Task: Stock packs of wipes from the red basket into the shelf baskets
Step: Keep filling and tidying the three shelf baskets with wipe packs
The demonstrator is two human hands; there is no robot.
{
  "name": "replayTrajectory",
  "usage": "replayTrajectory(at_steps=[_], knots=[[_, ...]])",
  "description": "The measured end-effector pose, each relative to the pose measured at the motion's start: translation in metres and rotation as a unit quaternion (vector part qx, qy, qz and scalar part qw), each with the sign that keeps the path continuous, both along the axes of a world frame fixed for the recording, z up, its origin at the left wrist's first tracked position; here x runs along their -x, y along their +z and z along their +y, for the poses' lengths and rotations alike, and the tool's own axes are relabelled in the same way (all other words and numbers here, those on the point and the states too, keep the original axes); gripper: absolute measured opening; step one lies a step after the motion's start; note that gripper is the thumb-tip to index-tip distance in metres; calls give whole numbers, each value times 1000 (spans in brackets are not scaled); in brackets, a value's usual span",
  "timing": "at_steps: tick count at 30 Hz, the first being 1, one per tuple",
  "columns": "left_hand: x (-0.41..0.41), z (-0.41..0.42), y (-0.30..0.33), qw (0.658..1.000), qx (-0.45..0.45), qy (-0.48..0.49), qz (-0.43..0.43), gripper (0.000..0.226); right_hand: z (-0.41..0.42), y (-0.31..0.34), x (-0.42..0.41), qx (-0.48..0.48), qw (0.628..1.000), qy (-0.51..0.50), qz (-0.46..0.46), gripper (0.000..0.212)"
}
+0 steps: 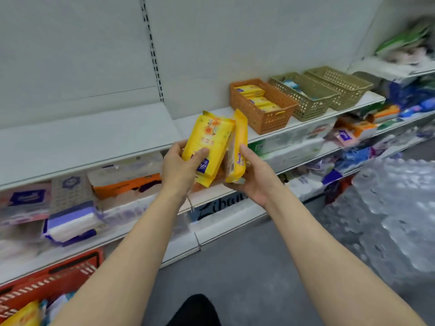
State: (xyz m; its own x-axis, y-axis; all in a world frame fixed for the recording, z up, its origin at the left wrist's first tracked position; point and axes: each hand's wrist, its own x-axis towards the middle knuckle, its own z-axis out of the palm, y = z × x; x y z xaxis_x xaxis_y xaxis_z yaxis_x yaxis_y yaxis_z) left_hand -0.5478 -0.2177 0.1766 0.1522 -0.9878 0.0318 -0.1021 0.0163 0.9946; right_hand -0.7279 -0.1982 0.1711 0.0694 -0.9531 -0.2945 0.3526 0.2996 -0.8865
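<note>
My left hand [180, 167] grips a yellow pack of wipes [208, 142] with an orange flower print, held upright in front of the shelf edge. Beside it, my right hand [255, 177] holds a second yellow pack [237, 149] turned edge-on. Both packs are in the air, left of and below the orange shelf basket [263, 115], which holds several yellow packs. Two olive-green shelf baskets [310, 104] [346, 90] stand to its right on the same white shelf. The red basket [51, 281] is at the bottom left with another yellow pack [23, 315] inside.
The white shelf [94, 140] left of the orange basket is bare. Lower shelves carry tissue packs [70, 222] and boxes. A shrink-wrapped stack of water bottles [386, 220] stands on the grey floor at the right. More goods crowd the far right shelves.
</note>
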Motion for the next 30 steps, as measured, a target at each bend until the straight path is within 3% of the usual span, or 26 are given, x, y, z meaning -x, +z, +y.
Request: replayTrajectory(at_steps=[4, 5, 8, 12, 15, 18, 20, 24, 26, 30], knots=[[41, -53, 13, 999, 26, -6, -20, 39, -39, 0, 50, 2, 999, -23, 46, 26], [52, -68, 14, 999, 31, -11, -20, 40, -51, 0, 63, 3, 998, -24, 52, 29], [87, -120, 16, 999, 36, -28, -9, 38, -96, 6, 96, 21, 997, -31, 62, 64], [128, -194, 22, 999, 43, -20, 11, 38, -170, 25, 135, 41, 991, -49, 120, 70], [150, -252, 34, 999, 34, -2, 30, 40, -241, 42, 166, 41, 985, -62, 157, 47], [162, -303, 44, 999, 39, 16, 17, 39, -295, 60, 195, 2, 992, -67, 110, 21], [165, -329, 46, 999, 40, 31, 7, 39, -326, 60, 217, 14, 990, -53, 128, 15], [169, -367, 40, 998, 34, 57, -23, 43, -377, 42, 253, 34, 971, 2, 236, 37], [168, -377, 34, 996, 26, 71, -39, 45, -403, 38, 264, 32, 959, 41, 277, 35], [169, -388, 27, 992, -4, 106, -64, 45, -458, 36, 274, 64, 905, 155, 392, 29]])
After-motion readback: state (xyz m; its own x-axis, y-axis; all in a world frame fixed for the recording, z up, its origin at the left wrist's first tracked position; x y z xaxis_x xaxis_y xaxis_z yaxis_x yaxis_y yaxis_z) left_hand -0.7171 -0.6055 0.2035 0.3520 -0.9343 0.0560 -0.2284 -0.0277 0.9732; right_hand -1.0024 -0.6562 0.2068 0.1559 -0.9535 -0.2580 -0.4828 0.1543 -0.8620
